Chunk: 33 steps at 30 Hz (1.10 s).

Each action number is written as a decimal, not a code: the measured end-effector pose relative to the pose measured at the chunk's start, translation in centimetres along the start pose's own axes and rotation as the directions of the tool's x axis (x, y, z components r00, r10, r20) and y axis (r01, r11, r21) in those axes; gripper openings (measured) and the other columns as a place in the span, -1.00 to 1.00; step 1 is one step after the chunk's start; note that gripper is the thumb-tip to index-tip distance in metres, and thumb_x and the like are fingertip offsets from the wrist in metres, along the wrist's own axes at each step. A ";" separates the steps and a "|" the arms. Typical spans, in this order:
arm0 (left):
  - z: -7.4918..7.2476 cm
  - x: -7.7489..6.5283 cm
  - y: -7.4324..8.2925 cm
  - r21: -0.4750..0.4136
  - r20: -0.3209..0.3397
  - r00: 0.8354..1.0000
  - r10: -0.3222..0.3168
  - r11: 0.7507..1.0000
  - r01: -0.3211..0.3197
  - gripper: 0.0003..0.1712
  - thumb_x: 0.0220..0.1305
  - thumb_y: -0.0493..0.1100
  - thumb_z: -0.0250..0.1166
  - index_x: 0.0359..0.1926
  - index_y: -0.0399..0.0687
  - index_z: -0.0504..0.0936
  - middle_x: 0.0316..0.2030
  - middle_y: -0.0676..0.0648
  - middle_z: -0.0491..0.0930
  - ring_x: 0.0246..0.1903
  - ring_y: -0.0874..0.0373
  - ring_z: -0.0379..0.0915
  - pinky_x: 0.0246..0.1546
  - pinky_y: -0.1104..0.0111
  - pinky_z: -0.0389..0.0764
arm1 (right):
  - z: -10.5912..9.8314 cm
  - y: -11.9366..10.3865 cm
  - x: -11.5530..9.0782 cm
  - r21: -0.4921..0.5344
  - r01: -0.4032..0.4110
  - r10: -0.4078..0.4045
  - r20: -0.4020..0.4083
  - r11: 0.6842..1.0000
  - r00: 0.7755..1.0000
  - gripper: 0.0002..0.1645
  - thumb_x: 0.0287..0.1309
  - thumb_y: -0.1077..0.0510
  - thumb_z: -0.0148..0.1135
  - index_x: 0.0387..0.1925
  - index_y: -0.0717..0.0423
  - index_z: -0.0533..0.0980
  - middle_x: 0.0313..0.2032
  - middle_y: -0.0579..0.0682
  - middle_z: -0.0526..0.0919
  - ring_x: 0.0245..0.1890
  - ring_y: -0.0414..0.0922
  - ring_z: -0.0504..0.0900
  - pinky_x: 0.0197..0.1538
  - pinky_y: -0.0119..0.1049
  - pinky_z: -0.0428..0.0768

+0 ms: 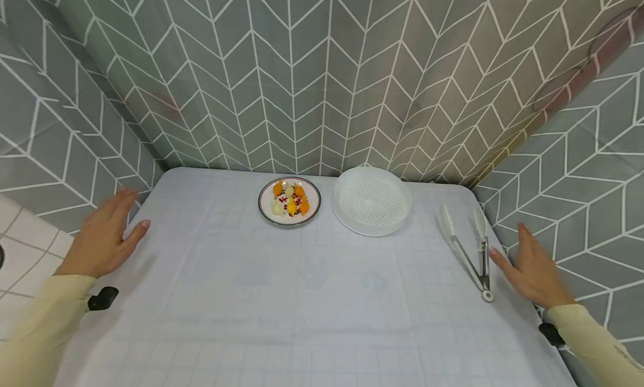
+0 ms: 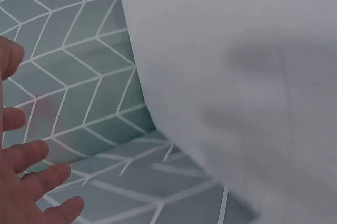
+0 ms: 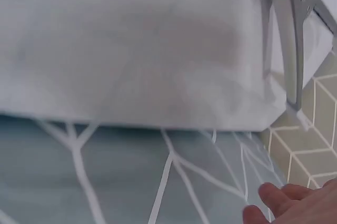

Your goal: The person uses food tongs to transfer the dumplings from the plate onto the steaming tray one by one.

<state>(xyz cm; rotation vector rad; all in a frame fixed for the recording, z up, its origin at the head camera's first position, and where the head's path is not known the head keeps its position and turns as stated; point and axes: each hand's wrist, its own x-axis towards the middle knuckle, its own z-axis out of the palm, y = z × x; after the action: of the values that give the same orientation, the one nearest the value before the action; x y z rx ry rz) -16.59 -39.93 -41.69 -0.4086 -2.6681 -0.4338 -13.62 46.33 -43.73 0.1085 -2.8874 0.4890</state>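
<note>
My left hand (image 1: 104, 236) hovers over the left edge of the table, fingers spread and holding nothing; its fingers (image 2: 45, 179) also show in the left wrist view. On the other side my right hand (image 1: 535, 269) is held at the table's right edge with its thumb apart from the fingers, nothing in it. Nearest to it lies a pair of tongs (image 1: 470, 258) with white tips, spread apart. A small rimmed plate (image 1: 266, 212) at the back holds several orange, yellow and pale pieces (image 1: 291, 207). Beside the plate sits a round white perforated tray (image 1: 372, 201).
A white cloth covers the table (image 1: 282, 297). Grey curtains (image 1: 312, 79) with white chevron lines hang behind the table and along both sides. White floor tiles (image 1: 25, 241) show at the far left.
</note>
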 end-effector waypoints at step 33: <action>16.6 12.5 11.7 -0.666 0.405 0.655 -0.637 0.284 0.689 -0.52 0.46 -0.08 -0.06 0.26 -0.23 0.41 0.01 -0.22 0.55 -0.44 0.17 0.69 -0.30 0.25 0.79 | 4.0 -4.1 1.0 0.148 -0.217 0.175 0.256 0.965 0.951 0.50 0.20 -0.36 0.20 0.42 0.29 -0.68 0.43 0.57 -0.42 0.38 0.58 -0.19 0.29 0.55 0.04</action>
<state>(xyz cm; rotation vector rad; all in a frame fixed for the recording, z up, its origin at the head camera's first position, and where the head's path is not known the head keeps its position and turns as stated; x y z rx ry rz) -29.14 -20.69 -47.95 0.5837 -2.3941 -1.9291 -14.90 41.08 -45.89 -0.1027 -3.1036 0.8187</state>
